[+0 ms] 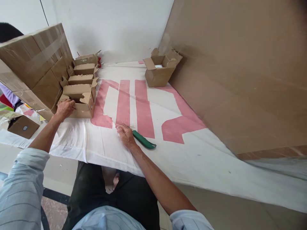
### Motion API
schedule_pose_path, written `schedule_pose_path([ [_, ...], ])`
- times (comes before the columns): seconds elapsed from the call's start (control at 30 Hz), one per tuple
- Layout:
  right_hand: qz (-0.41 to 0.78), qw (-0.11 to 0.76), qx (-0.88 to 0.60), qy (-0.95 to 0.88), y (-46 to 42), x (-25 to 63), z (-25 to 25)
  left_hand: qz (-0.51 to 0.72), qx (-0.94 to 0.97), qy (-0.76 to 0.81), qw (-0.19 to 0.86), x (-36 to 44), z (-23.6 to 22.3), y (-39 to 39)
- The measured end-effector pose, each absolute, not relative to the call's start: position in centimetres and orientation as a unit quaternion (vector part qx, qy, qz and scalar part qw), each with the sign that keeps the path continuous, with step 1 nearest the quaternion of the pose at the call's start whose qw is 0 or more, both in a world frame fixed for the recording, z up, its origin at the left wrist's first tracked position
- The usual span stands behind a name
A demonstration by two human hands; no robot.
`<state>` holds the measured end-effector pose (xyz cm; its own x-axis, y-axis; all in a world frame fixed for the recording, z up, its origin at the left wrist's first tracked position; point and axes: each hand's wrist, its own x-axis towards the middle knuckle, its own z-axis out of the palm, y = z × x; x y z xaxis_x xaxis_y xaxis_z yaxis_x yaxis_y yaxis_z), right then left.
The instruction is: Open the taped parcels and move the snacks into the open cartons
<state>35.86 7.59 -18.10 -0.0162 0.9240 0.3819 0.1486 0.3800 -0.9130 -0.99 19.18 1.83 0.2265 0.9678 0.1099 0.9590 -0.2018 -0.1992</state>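
My left hand (66,108) is closed over the left edge of a small open cardboard box (83,110), the nearest in a row on the left of the table. Its flaps stand up, and its inside is mostly out of sight. Near the table's front edge, my right hand (125,134) rests on the cloth with its fingers curled together. Whatever they hold, if anything, is hidden. Just right of that hand lies a curved green handle (144,140); the hand covers the area by its far end, so I cannot tell what tool it is.
More open boxes (82,68) line up behind the first, beside stacked taped cartons (35,60). Another open box (157,75) with something white inside stands at the back. A huge cardboard panel (240,73) leans over the right side. A small carton (24,126) sits far left.
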Motion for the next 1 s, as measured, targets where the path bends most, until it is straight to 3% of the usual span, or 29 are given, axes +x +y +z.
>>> schedule_pose_path([
  [0.6,0.322,0.551,-0.451,-0.624,7.4,36.0,-18.3,-0.152,-0.727,-0.661,0.106,-1.8,-1.3,13.5],
  [0.77,0.320,0.551,-0.451,-0.625,7.3,36.1,-18.4,-0.225,-0.712,-0.652,0.131,-0.4,-4.2,10.0],
  [1.0,0.318,0.535,-0.460,-0.634,6.7,36.3,-18.4,-0.074,-0.697,-0.713,-0.012,-1.3,-11.1,2.0],
])
